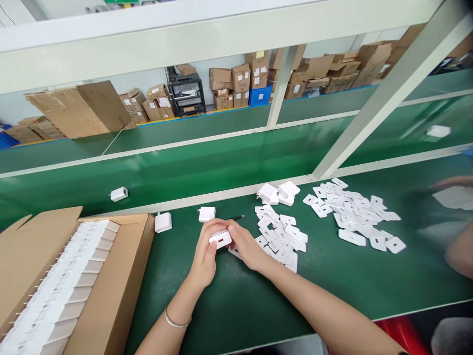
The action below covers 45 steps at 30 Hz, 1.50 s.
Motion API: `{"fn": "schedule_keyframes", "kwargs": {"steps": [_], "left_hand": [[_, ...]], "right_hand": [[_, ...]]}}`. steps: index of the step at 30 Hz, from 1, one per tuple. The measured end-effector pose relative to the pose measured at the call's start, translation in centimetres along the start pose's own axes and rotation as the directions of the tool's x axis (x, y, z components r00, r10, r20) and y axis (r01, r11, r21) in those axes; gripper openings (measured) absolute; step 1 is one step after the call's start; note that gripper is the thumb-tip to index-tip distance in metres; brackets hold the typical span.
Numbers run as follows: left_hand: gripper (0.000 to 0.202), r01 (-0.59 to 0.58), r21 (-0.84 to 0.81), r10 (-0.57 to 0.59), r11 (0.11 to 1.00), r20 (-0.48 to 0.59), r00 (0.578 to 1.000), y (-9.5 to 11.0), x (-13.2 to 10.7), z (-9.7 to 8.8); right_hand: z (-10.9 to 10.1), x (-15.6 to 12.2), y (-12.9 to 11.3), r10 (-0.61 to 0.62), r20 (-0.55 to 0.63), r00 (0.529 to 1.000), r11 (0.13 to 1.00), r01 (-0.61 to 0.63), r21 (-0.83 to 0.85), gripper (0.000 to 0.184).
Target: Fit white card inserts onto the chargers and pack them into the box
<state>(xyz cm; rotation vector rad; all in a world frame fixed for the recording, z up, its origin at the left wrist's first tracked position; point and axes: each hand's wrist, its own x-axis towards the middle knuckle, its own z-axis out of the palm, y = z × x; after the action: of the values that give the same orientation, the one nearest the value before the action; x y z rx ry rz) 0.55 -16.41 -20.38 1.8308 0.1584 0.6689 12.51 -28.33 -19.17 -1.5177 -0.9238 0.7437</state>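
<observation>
A white USB charger [220, 239] is held between both hands above the green table, its face with the port slot turned toward me. My left hand [204, 256] wraps round its left side, thumb near the lower edge. On the charger's right side rest the bent fingers of my right hand [247, 245]. Behind the hands lies a thin dark pen-like tool [237, 217], partly hidden. Just right of my right hand is a loose pile of white face plates with slots [275, 234]; one plate lies partly under that hand.
Left stands an open cardboard box [138, 266] with rows of white chargers [79, 268]. Single chargers [163, 222] [207, 214] and a stacked group [278, 192] line the back ledge. Farther right are another plate pile [354, 209] and a co-worker's blurred hand [454, 182]. A slanted post [380, 88] rises behind.
</observation>
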Motion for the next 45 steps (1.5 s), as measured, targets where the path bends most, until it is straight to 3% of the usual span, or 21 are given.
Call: {"fn": "schedule_keyframes", "kwargs": {"steps": [2,8,12,25,32,37,39,42,45], "left_hand": [[0.042,0.020,0.054,-0.020,0.998,0.007,1.000,0.0,-0.2,-0.1],[0.049,0.108,0.134,-0.120,0.985,0.082,0.989,0.0,0.1,-0.4],[0.044,0.133,0.133,-0.146,0.982,0.090,0.985,-0.1,0.5,-0.6],[0.038,-0.003,0.099,-0.002,0.995,0.049,0.999,0.2,0.6,-0.8],[0.056,0.125,-0.195,-0.125,0.973,0.011,0.992,-0.5,0.2,-0.7],[0.039,-0.074,0.119,0.070,0.990,0.034,0.997,-0.4,0.3,-1.4],[0.036,-0.098,0.182,0.095,0.978,0.021,0.995,-0.3,0.3,-1.6],[0.042,0.024,0.020,-0.022,1.000,-0.065,0.998,-0.5,0.4,-1.5],[0.057,0.277,-0.329,-0.318,0.903,-0.075,0.945,-0.4,0.9,-1.2]], "right_hand": [[0.2,0.0,-0.2,-0.010,0.036,0.999,0.999,0.008,0.041,0.049],[0.3,0.2,0.8,-0.081,-0.079,0.994,0.992,0.073,-0.107,0.043],[0.2,0.2,1.0,-0.078,-0.093,0.993,0.990,0.067,-0.121,0.044],[0.5,0.1,1.0,-0.070,-0.050,0.996,0.998,0.070,-0.006,0.041],[0.6,0.0,1.2,-0.201,-0.089,0.976,0.979,0.204,0.030,0.038],[0.7,-0.1,1.1,-0.219,-0.063,0.974,0.976,0.219,-0.012,0.038],[0.8,-0.2,0.9,-0.226,-0.017,0.974,0.973,0.225,-0.053,0.039],[0.9,-0.3,0.5,-0.240,-0.009,0.971,0.960,0.235,-0.151,0.043],[1.0,-0.3,0.2,-0.334,-0.018,0.942,0.910,0.317,-0.267,0.046]]}}
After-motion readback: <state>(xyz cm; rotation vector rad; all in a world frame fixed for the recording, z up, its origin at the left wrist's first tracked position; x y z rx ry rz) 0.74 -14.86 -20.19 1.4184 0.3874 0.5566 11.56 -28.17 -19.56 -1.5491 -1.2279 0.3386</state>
